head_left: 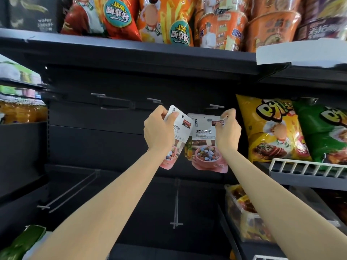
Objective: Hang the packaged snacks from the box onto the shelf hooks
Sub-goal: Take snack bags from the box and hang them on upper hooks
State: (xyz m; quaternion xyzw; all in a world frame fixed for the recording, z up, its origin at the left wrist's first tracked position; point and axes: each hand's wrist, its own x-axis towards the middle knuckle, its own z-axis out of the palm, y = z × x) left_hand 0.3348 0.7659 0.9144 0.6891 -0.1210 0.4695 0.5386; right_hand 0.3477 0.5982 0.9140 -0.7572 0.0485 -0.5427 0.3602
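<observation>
Up close at dark shelf back panel (93, 147), both arms raised. Left hand (158, 131) grips a white snack pouch (177, 139) near its top, thumb over front, pouch tilted right. Right hand (228, 131) pinches top right corner of a second pouch (207, 145), fingers (228, 114) curled on its header, just below a metal hook (216, 106). Can't tell if the pouch hole is on the hook yet. Pouches overlap slightly, left one in front; more pouch edges showing behind the second.

Round about: two more bare hooks (112, 99) to the left, same row, w/ nothing on them. Long pegs (176, 203) on the lower row, sticking out toward camera under the arms. Right of hands, close: yellow chip bag (272, 132) & green chip bag (326, 132) behind a white wire rail (308, 167). Above, top shelf (131, 51) w/ orange fry bags (169, 19) & noodle cups (223, 29). Lower right, clear-wrapped packs (242, 209). Bottom left, green packet (22, 243).
</observation>
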